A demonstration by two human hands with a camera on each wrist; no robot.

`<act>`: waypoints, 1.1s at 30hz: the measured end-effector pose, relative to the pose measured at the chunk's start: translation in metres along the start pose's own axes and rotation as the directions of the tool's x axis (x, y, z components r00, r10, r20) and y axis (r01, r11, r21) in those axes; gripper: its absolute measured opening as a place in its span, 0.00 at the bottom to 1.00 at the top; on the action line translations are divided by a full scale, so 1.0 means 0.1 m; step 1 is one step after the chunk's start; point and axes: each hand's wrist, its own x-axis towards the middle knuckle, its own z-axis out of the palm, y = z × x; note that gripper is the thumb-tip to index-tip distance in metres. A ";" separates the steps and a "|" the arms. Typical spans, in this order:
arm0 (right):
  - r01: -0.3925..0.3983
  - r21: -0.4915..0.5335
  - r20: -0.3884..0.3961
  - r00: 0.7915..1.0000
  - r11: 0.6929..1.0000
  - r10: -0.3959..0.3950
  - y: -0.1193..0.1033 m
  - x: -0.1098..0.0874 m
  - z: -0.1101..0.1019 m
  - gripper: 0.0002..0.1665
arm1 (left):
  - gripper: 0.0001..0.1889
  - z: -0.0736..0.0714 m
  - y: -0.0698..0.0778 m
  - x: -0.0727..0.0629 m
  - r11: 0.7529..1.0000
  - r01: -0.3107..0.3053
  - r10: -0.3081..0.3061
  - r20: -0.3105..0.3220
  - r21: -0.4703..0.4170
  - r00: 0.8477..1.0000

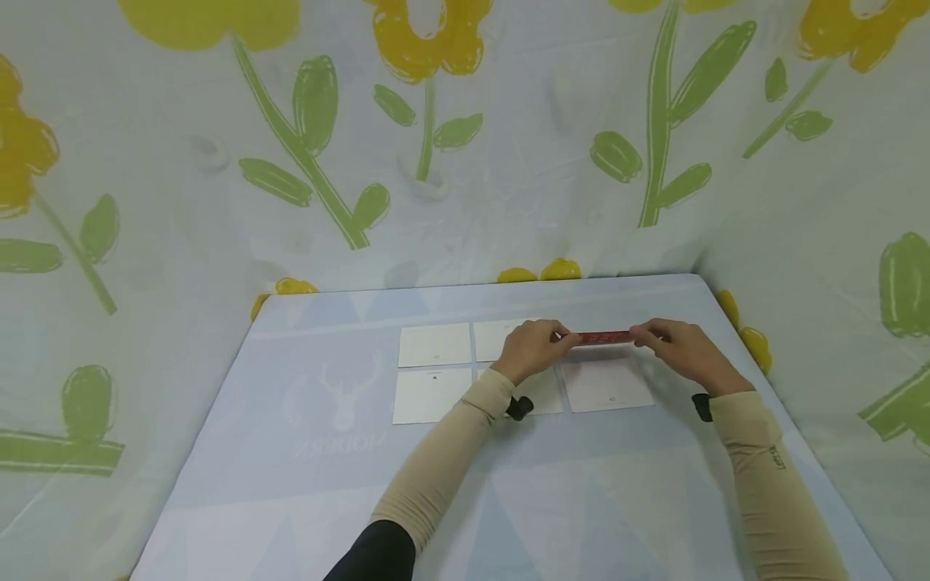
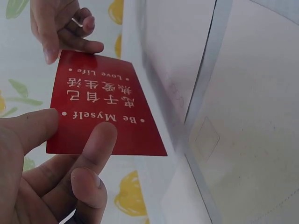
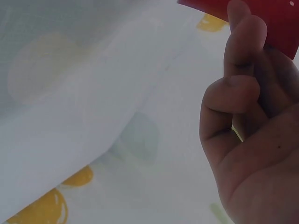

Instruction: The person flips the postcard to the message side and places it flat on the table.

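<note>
A red card (image 1: 605,338) printed with pale lettering, including "Be Myself" and "Love Life", is stretched between my two hands above the far right of the white cards. My left hand (image 1: 534,347) pinches its left end; in the left wrist view, the fingers (image 2: 100,142) lie against the red card (image 2: 93,102). At the opposite end, my right hand (image 1: 683,347) pinches the edge between thumb and fingers. In the right wrist view, only a corner of the red card (image 3: 275,21) shows above my curled right fingers (image 3: 245,39).
Several white cards lie in two rows on the pale blue table, among them a top left card (image 1: 434,344), a bottom left card (image 1: 430,397) and a bottom right card (image 1: 610,387). My left arm partly covers the middle ones. A flower-printed curtain (image 1: 508,202) hangs behind the table.
</note>
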 end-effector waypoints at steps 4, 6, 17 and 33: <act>0.033 0.004 -0.015 0.999 0.999 -0.033 -0.01 -0.01 0.00 0.31 | 0.21 -0.03 0.00 -0.03 1.000 -0.011 0.011 -0.008 0.002 1.000; 0.035 0.007 -0.022 0.999 0.999 -0.035 -0.01 -0.01 0.01 0.31 | 0.22 -0.04 -0.01 -0.04 1.000 -0.022 0.022 -0.014 -0.001 1.000; 0.064 -0.023 -0.049 0.997 0.998 -0.065 0.00 -0.01 0.08 0.29 | 0.22 0.00 -0.05 -0.09 0.990 -0.082 0.091 -0.076 0.114 0.993; 0.081 -0.078 -0.036 0.996 0.994 -0.084 0.05 0.00 0.18 0.27 | 0.22 0.11 -0.08 -0.13 0.980 -0.087 0.087 0.005 0.181 0.996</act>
